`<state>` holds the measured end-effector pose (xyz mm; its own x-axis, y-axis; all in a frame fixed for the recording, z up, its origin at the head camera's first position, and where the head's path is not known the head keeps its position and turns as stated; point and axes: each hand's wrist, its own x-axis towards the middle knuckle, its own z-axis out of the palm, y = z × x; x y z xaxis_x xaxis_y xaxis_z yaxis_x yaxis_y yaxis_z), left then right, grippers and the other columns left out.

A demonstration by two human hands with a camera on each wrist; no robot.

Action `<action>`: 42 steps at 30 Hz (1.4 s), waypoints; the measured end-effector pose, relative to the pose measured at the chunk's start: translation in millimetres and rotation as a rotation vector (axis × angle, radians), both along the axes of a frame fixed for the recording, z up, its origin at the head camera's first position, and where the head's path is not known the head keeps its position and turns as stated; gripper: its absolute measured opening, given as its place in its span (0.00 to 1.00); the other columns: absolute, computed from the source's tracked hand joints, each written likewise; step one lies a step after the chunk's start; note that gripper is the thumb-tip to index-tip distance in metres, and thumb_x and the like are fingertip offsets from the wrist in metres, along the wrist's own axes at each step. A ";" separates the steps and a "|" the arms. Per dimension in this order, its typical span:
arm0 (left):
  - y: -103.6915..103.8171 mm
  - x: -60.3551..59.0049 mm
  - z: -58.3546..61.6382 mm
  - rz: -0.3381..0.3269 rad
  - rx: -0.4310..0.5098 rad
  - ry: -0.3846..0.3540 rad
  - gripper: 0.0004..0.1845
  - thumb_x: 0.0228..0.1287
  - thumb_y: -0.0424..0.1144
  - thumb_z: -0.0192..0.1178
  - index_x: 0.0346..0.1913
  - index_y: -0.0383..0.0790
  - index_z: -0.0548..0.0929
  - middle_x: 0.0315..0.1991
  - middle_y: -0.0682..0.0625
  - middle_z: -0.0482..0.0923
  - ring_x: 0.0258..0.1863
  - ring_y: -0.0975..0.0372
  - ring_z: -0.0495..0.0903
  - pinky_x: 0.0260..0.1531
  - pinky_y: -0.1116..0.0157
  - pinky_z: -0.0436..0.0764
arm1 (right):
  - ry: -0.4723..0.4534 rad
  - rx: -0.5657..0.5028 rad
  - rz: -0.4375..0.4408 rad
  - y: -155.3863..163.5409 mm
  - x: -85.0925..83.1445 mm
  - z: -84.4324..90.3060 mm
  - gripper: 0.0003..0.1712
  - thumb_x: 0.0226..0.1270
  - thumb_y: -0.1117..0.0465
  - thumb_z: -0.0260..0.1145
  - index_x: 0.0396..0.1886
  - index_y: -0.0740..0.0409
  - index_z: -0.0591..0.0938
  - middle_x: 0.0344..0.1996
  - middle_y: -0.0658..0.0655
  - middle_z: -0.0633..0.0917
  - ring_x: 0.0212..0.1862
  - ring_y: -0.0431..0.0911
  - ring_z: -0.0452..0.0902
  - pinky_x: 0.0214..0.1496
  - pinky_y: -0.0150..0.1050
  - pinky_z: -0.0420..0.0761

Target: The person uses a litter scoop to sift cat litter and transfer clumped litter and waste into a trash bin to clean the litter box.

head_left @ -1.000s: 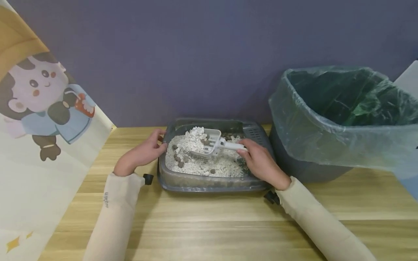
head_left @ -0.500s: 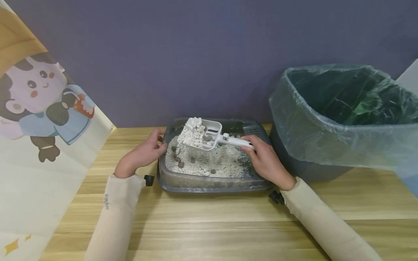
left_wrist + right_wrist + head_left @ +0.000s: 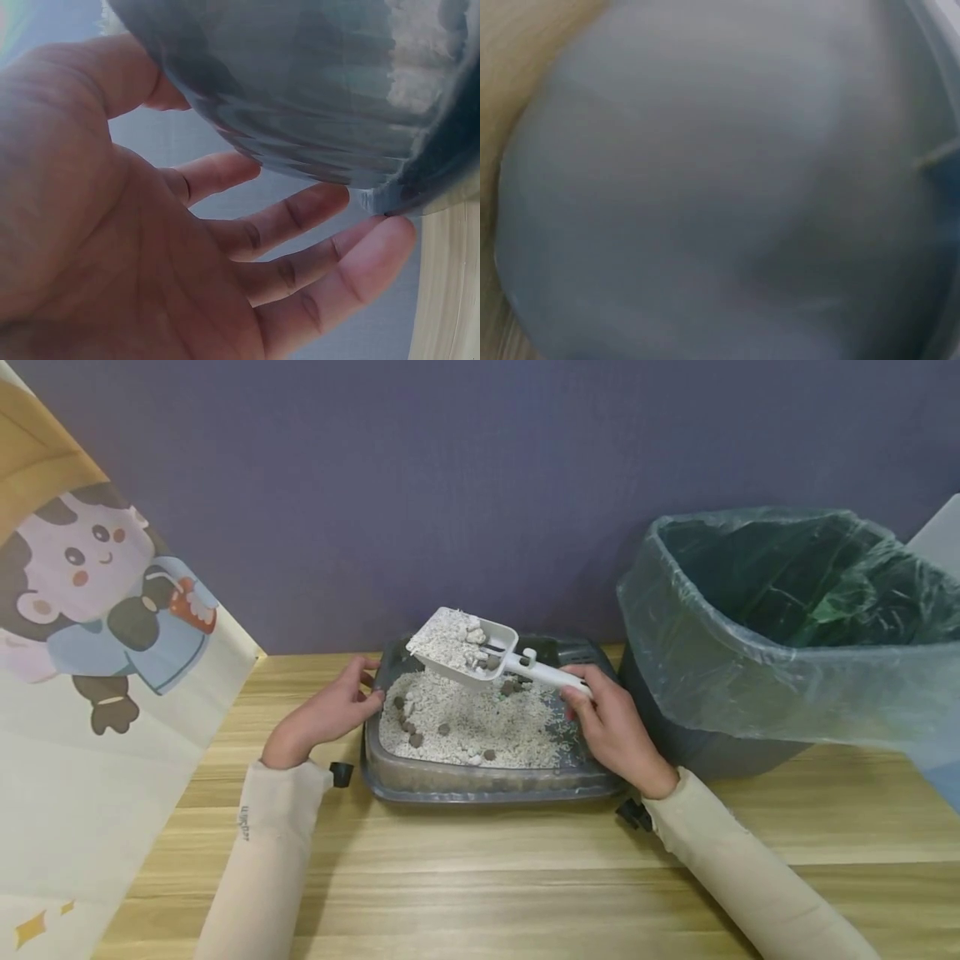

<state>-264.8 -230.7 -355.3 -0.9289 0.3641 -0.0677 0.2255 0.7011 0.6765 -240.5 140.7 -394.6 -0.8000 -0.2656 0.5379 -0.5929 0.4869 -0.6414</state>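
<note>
White scoop (image 3: 528, 667), heaped, gripped by the right hand (image 3: 619, 732); tipped, I'd say, it could spill litter (image 3: 447, 640). Relaxed, the left hand (image 3: 322, 715) touches the tray (image 3: 487, 783) at nine o'clock.

We see white on the scoop (image 3: 529, 667) and off-white on the litter (image 3: 487, 731), which is spotted with brown-grey lumps (image 3: 415, 739). The tray (image 3: 491, 790) is dark grey; the bin (image 3: 705, 747) is dark grey too, its bag (image 3: 750, 687) a see-through pale green. We find streaky yellow-tan wood grain on the table (image 3: 465, 877), purplish blue on the back wall (image 3: 420, 502), cream on both sleeves (image 3: 262, 860), and dark lettering on the left one. The off-white side panel (image 3: 45, 810) carries a cartoon (image 3: 131, 647) in orange, blue and red.
</note>
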 end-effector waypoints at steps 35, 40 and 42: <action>-4.0 -1.6 -3.5 -0.017 0.038 -0.014 0.27 0.70 0.38 0.47 0.66 0.31 0.53 0.53 0.33 0.66 0.44 0.47 0.74 0.39 0.56 0.75 | 0.128 -0.065 0.047 -0.5 -4.4 -3.9 0.17 0.68 0.70 0.56 0.56 0.62 0.72 0.32 0.52 0.73 0.28 0.40 0.68 0.26 0.33 0.68; -3.8 -2.8 -4.0 -0.015 0.027 -0.009 0.27 0.70 0.39 0.47 0.66 0.32 0.53 0.53 0.33 0.66 0.45 0.46 0.73 0.40 0.56 0.75 | 0.131 -0.069 0.021 0.4 -4.5 -4.7 0.18 0.68 0.70 0.56 0.56 0.65 0.71 0.35 0.54 0.74 0.30 0.41 0.69 0.28 0.33 0.70; -3.5 -3.6 -4.0 -0.015 0.017 0.003 0.27 0.70 0.39 0.47 0.66 0.32 0.54 0.53 0.33 0.66 0.45 0.45 0.73 0.40 0.55 0.75 | 0.126 -0.075 0.010 1.2 -4.5 -5.2 0.18 0.68 0.71 0.56 0.57 0.66 0.71 0.36 0.55 0.75 0.31 0.42 0.70 0.29 0.34 0.70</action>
<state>-268.5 -234.2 -359.3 -0.9234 0.3794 -0.0584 0.2383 0.6858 0.6877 -245.1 141.9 -399.8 -0.7222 -0.2282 0.6530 -0.6758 0.4340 -0.5958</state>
